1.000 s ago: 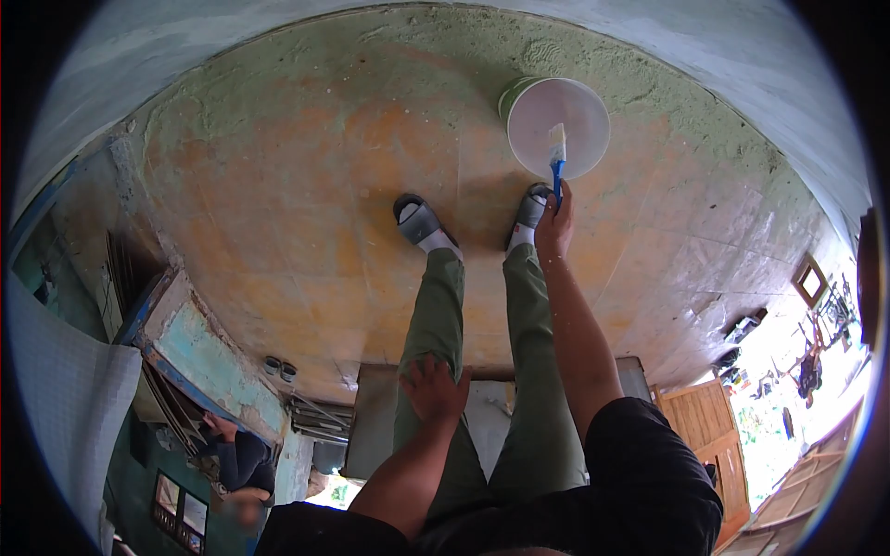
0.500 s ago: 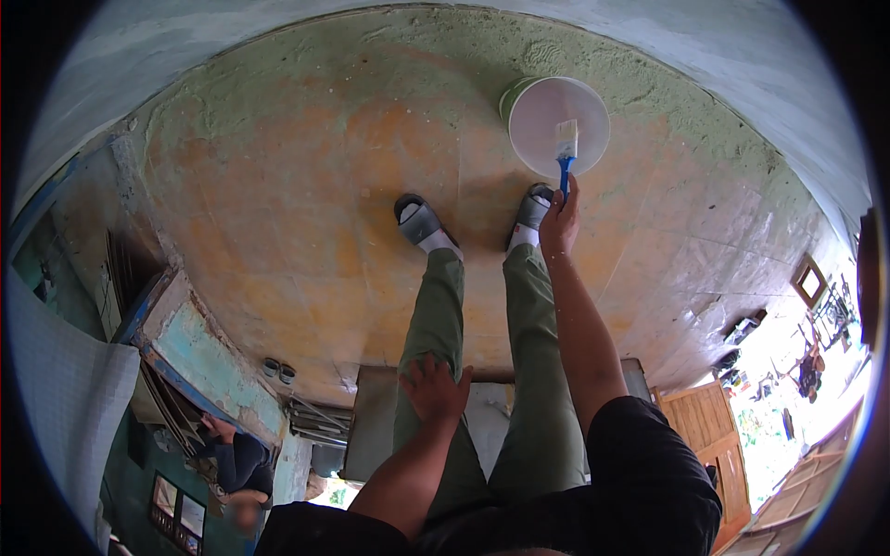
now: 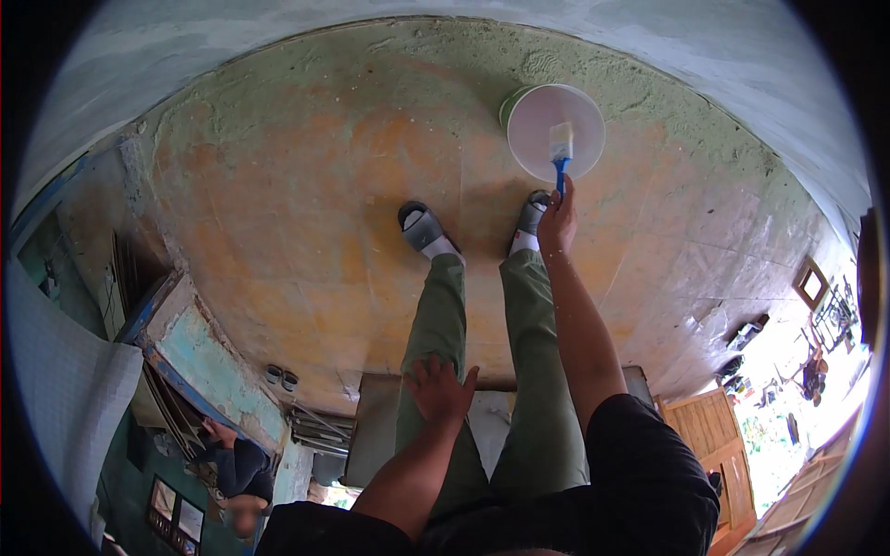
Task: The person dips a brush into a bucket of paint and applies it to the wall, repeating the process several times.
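My right hand (image 3: 557, 222) is closed around the blue handle of a paintbrush (image 3: 562, 146). The brush's pale bristles point away from me and overlap the opening of a white bucket (image 3: 519, 153) in this view. Green shows on the bucket's outer side, and its inside looks pale pinkish white. Small white specks dot my right forearm. On the green trousers over my left knee (image 3: 428, 324) rests my left hand (image 3: 439, 389), fingers spread, holding nothing.
Bare, stained floor (image 3: 306, 213) runs up to a pale wall (image 3: 371, 18) ahead. Grey slippers (image 3: 422, 225) are on my feet. Behind me stand a grey bench (image 3: 375, 417) and a wooden door (image 3: 700, 426). Another person (image 3: 243, 468) sits beyond a low peeling wall (image 3: 218, 361) at left.
The view has shifted slightly, so floor and bucket appear a little lower. My right hand and the brush have moved only slightly; my left hand stays on the knee.
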The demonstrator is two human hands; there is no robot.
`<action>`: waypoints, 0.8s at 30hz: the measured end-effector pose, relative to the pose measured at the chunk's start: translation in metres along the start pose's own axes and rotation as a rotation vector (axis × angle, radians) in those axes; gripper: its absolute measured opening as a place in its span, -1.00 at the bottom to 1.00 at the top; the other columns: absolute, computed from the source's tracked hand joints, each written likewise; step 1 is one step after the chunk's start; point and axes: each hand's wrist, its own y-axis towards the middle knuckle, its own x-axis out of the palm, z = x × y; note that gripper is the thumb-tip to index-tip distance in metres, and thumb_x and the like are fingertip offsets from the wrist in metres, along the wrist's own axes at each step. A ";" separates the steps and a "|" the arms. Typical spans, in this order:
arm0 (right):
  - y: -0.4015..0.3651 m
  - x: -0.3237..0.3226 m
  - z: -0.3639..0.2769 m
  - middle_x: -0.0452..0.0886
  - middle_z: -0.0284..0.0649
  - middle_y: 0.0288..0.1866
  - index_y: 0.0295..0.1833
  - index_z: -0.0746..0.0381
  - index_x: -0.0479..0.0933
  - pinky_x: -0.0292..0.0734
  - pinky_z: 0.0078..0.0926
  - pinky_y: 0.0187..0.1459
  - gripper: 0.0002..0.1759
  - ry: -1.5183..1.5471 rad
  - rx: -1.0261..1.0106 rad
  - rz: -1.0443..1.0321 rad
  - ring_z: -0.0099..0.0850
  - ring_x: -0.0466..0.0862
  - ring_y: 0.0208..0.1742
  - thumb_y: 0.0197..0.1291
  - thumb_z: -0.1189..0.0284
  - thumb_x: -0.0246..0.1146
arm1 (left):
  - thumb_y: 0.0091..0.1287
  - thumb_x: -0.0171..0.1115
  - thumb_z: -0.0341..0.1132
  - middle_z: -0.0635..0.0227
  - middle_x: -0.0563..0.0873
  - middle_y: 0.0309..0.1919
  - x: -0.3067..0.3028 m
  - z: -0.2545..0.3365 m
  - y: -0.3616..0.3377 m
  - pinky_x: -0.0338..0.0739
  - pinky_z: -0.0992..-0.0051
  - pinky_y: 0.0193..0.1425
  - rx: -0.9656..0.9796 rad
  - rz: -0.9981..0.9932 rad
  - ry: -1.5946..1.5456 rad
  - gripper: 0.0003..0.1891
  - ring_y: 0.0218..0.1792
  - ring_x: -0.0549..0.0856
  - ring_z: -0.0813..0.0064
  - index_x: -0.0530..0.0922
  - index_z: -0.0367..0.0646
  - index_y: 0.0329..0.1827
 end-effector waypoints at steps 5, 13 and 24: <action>0.004 -0.001 -0.005 0.56 0.07 0.18 0.40 0.13 0.32 0.50 -0.07 0.07 -0.55 -0.009 0.007 0.001 0.08 0.58 0.13 0.42 0.42 -0.01 | 0.31 0.04 0.32 0.26 0.43 0.37 -0.001 0.004 -0.001 0.02 -0.19 0.48 0.005 0.012 -0.005 -0.34 0.43 0.26 0.05 0.67 -0.12 0.05; 0.007 -0.003 0.000 0.60 0.08 0.09 0.40 0.06 0.33 0.49 -0.03 0.05 -0.55 0.071 0.046 -0.055 0.11 0.60 0.06 0.42 0.40 0.00 | 0.28 0.08 0.33 0.26 0.47 0.34 -0.004 0.010 -0.003 0.03 -0.18 0.47 0.017 0.059 0.021 -0.34 0.41 0.29 0.05 0.68 -0.10 0.04; 0.007 -0.007 0.020 0.56 0.09 0.18 0.41 0.12 0.29 0.49 -0.01 0.09 -0.54 0.115 -0.031 0.011 0.13 0.58 0.12 0.45 0.33 0.01 | 0.23 0.16 0.32 0.27 0.59 0.21 0.000 0.023 -0.007 0.08 -0.17 0.43 0.082 0.164 0.094 -0.37 0.33 0.38 0.07 0.71 -0.08 -0.03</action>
